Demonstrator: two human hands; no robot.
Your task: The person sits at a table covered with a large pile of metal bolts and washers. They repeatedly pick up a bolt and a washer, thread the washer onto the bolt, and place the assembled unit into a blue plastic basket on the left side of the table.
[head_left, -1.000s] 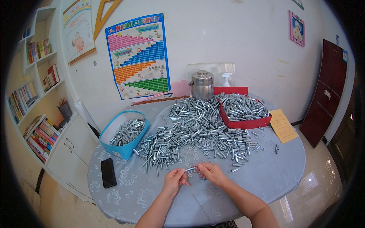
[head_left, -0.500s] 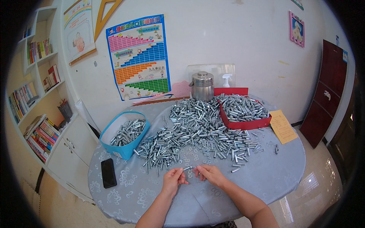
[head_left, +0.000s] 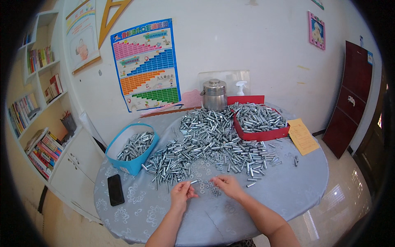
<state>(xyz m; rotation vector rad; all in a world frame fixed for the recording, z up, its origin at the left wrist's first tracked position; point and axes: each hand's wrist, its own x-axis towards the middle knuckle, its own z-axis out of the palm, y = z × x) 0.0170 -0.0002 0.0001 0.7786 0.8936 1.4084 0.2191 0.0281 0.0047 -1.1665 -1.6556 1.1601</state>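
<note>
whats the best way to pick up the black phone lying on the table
Pinch the black phone across its two long edges, coming straight down from above. It lies flat on the table cloth, long axis running roughly away from the person, with bare cloth along both sides; the left hand is nearer.

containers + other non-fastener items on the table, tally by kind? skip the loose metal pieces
Blue box: 1
Red tray: 1
Steel canister: 1
Spray bottle: 1
Black phone: 1
Yellow paper sheet: 1
Total: 6
</note>
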